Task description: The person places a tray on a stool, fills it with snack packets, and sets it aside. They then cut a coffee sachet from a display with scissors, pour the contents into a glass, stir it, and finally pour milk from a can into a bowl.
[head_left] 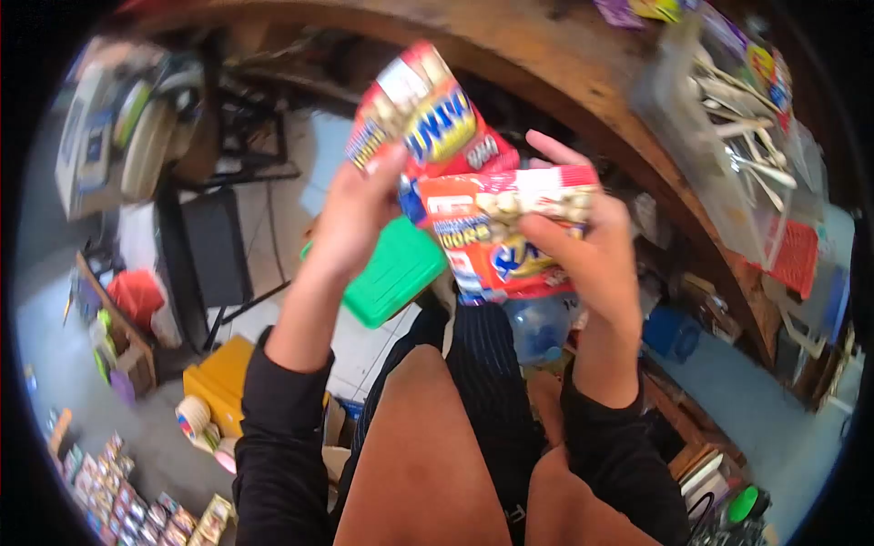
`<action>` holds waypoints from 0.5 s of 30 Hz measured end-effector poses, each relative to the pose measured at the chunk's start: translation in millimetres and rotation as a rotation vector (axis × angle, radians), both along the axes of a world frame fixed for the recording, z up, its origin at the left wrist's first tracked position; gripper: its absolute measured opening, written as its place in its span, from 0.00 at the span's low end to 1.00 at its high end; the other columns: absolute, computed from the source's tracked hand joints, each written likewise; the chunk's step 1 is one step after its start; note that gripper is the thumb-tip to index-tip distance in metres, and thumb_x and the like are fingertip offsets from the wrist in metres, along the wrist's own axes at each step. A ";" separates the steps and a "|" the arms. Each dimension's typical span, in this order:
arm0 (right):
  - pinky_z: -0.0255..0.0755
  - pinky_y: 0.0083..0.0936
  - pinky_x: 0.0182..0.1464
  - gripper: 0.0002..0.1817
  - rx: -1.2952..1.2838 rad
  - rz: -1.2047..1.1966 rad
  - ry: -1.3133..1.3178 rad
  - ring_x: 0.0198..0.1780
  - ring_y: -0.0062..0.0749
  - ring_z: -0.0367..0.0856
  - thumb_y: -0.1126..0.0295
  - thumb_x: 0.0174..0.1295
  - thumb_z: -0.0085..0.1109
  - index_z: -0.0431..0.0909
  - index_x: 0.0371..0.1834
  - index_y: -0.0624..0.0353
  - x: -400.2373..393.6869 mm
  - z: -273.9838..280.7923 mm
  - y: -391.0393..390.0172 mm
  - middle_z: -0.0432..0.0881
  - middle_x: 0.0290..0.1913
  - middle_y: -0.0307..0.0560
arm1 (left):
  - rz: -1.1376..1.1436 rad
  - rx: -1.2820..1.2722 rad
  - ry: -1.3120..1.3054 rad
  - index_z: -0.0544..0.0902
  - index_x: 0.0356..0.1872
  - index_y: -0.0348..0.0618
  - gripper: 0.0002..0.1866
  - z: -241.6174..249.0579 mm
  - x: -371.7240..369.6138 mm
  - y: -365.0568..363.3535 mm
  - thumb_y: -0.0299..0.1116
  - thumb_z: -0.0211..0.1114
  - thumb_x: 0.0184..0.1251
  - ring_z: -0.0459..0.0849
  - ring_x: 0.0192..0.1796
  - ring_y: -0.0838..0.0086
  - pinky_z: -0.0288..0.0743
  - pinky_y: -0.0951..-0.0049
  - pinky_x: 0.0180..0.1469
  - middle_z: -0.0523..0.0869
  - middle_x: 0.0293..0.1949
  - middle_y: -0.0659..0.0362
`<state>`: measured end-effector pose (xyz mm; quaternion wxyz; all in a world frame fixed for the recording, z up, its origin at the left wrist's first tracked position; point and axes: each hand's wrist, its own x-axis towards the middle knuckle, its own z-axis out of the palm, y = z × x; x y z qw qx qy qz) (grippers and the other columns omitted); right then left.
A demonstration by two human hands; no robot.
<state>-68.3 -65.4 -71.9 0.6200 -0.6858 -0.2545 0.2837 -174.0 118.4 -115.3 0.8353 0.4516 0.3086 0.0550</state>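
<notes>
My left hand (360, 205) is closed on the lower left edge of a red snack packet (428, 118) with nuts pictured on it, which stands tilted. In my right hand (583, 246) is a second, similar snack packet (473, 214), orange and red; the thumb presses on its front and one finger sticks out behind it. This packet overlaps the bottom of the first one. Both packets are held up over my lap, and the fingers behind them are mostly hidden.
Above runs a curved wooden counter edge (583, 109). At right stands a clear plastic container (674, 118) with white spoons (756, 136). A green plastic lid or box (391, 273) lies below my left hand. A yellow box (218, 378) is at left, beside a black chair-like frame (218, 246).
</notes>
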 end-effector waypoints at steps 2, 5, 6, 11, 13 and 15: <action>0.63 0.27 0.57 0.15 -0.026 0.076 0.083 0.57 0.32 0.70 0.69 0.47 0.69 0.81 0.38 0.65 -25.6 -36.7 26.5 0.68 0.61 0.55 | 0.039 0.080 0.011 0.69 0.54 0.36 0.19 -17.7 -45.7 1.4 0.36 0.55 0.67 0.80 0.46 0.75 0.75 0.73 0.49 0.80 0.47 0.55; 0.69 0.24 0.51 0.17 -0.007 0.252 0.328 0.50 0.28 0.75 0.69 0.48 0.68 0.80 0.39 0.67 -51.0 -69.4 57.0 0.75 0.53 0.55 | 0.066 0.057 0.059 0.67 0.57 0.37 0.20 -48.4 -98.4 11.7 0.33 0.54 0.67 0.78 0.50 0.74 0.74 0.72 0.50 0.77 0.51 0.56; 0.71 0.23 0.46 0.17 -0.114 0.293 0.432 0.44 0.25 0.77 0.69 0.49 0.68 0.79 0.40 0.68 -63.2 -75.6 69.5 0.79 0.47 0.52 | 0.131 0.005 0.079 0.67 0.57 0.39 0.19 -49.8 -114.9 18.6 0.33 0.54 0.68 0.78 0.50 0.74 0.75 0.70 0.50 0.78 0.51 0.58; 0.74 0.21 0.34 0.16 -0.216 0.404 0.469 0.29 0.20 0.79 0.68 0.50 0.68 0.80 0.38 0.68 -105.5 -137.0 98.4 0.84 0.29 0.44 | 0.320 -0.105 0.098 0.69 0.56 0.40 0.20 -92.2 -173.3 29.5 0.35 0.57 0.66 0.79 0.48 0.74 0.75 0.71 0.48 0.79 0.49 0.59; 0.74 0.21 0.34 0.16 -0.307 0.488 0.404 0.30 0.20 0.80 0.66 0.48 0.69 0.80 0.36 0.68 -108.5 -164.5 102.2 0.84 0.29 0.46 | 0.423 -0.024 0.150 0.70 0.55 0.39 0.19 -121.3 -183.8 26.4 0.32 0.58 0.65 0.79 0.46 0.75 0.74 0.72 0.47 0.80 0.47 0.58; 0.73 0.22 0.33 0.17 -0.380 0.498 0.349 0.28 0.22 0.80 0.64 0.47 0.70 0.81 0.33 0.67 -114.4 -185.4 107.2 0.83 0.26 0.48 | 0.525 -0.005 0.186 0.75 0.49 0.38 0.15 -152.7 -192.2 26.8 0.30 0.60 0.63 0.80 0.41 0.78 0.75 0.74 0.44 0.82 0.41 0.59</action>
